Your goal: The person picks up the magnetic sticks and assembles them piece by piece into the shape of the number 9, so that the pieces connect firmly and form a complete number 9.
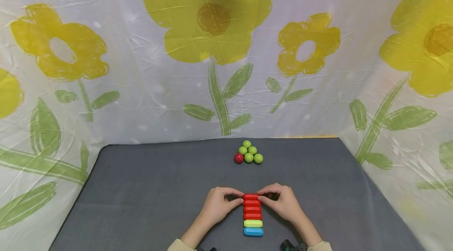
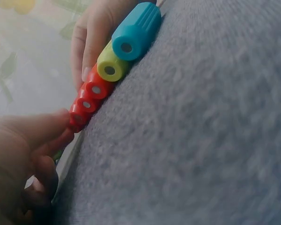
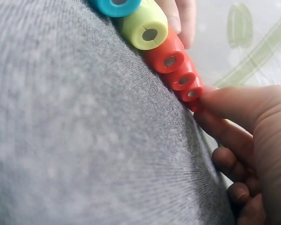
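Left hand (image 1: pixel 216 206) and right hand (image 1: pixel 284 204) pinch a red plastic bar (image 1: pixel 251 196) by its ends.
Nearer in line: three red bars (image 1: pixel 252 209), one yellow-green bar (image 1: pixel 253 223), one blue bar (image 1: pixel 253 231).

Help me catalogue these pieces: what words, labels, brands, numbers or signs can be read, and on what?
None can be read.
Red sticks, yellow stick, blue stick: no lettering visible.
Balls: none visible, though small in view.
Flowered backdrop: drawings only.
Dark items at the head view's bottom edge: cut off, too small to tell.
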Tool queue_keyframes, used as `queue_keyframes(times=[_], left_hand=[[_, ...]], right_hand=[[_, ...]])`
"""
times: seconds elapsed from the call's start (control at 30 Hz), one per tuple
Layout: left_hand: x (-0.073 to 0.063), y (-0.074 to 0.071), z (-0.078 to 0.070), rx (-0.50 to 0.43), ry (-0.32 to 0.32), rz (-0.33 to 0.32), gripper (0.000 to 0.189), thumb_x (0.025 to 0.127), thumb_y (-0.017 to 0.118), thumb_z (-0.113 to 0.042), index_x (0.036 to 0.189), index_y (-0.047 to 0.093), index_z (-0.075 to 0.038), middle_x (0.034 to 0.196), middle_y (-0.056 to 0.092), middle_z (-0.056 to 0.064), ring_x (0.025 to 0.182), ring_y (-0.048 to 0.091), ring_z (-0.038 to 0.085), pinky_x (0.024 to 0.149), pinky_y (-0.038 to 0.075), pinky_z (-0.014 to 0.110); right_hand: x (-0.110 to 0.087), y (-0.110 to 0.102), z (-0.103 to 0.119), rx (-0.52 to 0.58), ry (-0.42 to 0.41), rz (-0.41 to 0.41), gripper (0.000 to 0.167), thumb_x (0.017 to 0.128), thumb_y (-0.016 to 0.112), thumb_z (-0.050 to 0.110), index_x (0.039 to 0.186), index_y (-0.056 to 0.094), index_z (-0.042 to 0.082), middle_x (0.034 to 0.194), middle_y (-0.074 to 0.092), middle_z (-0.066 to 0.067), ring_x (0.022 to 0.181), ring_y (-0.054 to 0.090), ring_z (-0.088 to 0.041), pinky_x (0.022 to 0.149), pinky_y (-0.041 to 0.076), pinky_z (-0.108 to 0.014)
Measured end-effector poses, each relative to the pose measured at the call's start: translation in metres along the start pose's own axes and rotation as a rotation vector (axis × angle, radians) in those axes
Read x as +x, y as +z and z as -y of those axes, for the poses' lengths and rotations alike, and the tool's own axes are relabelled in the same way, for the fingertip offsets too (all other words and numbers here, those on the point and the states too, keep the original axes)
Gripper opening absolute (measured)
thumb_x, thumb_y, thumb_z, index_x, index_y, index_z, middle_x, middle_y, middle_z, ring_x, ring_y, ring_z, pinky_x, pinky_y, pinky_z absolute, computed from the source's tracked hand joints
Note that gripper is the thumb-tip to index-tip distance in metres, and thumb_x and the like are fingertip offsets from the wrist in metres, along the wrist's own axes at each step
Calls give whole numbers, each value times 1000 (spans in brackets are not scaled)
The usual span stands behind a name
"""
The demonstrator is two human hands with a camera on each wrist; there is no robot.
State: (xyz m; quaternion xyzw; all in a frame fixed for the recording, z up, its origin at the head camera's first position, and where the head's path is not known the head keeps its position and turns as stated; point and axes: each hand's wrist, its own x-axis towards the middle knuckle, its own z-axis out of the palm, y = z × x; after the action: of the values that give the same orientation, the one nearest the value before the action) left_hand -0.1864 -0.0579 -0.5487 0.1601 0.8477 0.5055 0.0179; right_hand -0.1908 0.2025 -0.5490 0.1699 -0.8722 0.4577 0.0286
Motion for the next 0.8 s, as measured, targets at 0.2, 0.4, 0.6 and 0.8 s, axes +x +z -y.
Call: queue_keyframes(times=[0.2, 0.4, 0.6, 0.8], left_hand=[[0, 3, 1, 42, 9, -28, 14, 92, 85, -27, 104, 85, -21, 93, 80, -8, 45, 42, 0, 44, 36, 21], [1, 4, 2, 67, 38, -42, 18, 91, 86, -22, 109, 85, -18, 106, 81, -1, 47, 44, 0, 47, 40, 22], [4, 4, 1, 108, 65, -30, 18, 93, 84, -21, 111, 85, -20, 108, 81, -2, 52, 45, -1, 51, 40, 21], [7, 3, -1, 146, 76, -25, 16, 94, 83, -21, 109, 86, -20, 106, 81, -5, 74, 67, 4, 67, 55, 26]], right_hand=[[0, -1, 1, -6, 13, 9, 16, 88, 89, 18, 101, 86, 26, 96, 78, 12, 78, 61, -5, 70, 52, -25], [1, 0, 1, -18, 16, 6, 16, 87, 89, 17, 101, 86, 26, 96, 78, 12, 77, 61, -4, 70, 52, -25], [2, 2, 1, -20, -21, -5, 16, 88, 89, 16, 101, 86, 24, 95, 79, 10, 77, 60, -4, 69, 51, -25], [4, 3, 3, -36, -16, -8, 15, 87, 90, 17, 100, 86, 24, 94, 78, 10, 77, 59, -4, 69, 50, -25]])
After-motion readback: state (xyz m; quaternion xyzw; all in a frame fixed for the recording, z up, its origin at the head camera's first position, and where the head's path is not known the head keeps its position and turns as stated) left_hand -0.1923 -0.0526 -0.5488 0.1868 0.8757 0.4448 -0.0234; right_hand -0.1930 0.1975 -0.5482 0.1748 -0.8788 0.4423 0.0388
